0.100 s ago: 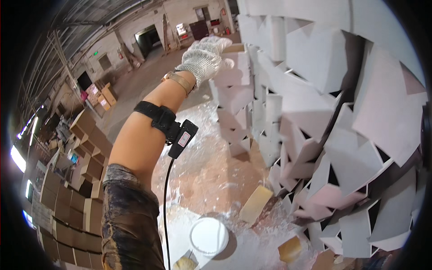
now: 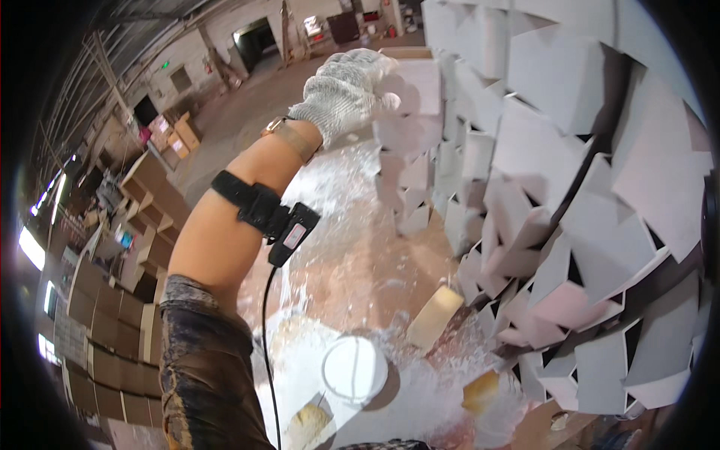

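Observation:
My left hand, in a white knitted glove, is stretched out to the far end of the stack. It grips the left side of a white box with a brown inner rim; the thumb lies at its near face and the other fingers are higher up at its edge. That box is on top of a column of white, pinkish-looking boxes. My right hand is out of the picture.
Angled white boxes are piled high on the right. A white bucket, a yellowish block and an orange-yellow piece are on the white-splashed floor. Brown boxes stand in rows at left.
The view has shifted, so the stack and floor appear a little further right and mostly higher. My left hand stays at the same box, its forearm slightly more tilted.

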A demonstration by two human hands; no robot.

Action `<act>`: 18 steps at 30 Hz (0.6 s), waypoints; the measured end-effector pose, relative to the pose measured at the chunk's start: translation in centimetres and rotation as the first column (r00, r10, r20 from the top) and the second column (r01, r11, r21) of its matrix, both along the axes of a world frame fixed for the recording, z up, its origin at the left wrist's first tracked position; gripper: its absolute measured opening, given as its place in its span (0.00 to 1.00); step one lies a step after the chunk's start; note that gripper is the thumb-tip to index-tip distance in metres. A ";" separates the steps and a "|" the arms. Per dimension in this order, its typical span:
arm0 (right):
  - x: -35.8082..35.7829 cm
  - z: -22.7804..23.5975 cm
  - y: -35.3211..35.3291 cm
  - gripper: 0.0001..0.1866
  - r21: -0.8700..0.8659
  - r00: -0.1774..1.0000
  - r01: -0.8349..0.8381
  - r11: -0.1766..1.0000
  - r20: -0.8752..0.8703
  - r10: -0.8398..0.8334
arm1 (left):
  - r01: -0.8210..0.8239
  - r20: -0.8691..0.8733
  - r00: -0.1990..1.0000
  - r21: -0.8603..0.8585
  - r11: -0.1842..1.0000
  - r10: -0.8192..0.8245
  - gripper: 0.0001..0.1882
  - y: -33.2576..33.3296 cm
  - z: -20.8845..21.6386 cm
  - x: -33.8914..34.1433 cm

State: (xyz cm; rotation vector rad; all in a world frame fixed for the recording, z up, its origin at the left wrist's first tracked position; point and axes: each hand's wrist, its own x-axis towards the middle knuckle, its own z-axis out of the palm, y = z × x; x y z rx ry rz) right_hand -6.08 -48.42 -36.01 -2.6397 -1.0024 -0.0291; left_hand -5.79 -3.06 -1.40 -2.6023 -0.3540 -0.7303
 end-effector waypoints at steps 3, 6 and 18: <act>-3.1 -0.7 2.0 0.42 -0.381 0.992 -0.106 0.919 0.027 0.126 | 0.242 -0.136 0.958 -0.101 0.965 -0.254 0.14 0.9 -4.9 -8.5; -6.4 -7.3 1.2 0.44 -0.450 0.944 -0.266 0.853 0.056 0.324 | 0.086 -0.515 0.841 -0.173 0.981 -0.164 0.06 -1.1 -11.9 -19.1; -16.5 -6.7 2.7 0.41 0.038 0.939 -0.334 0.942 0.103 0.329 | -0.591 -0.531 0.793 -0.554 0.586 0.297 0.22 -2.0 -31.1 -60.5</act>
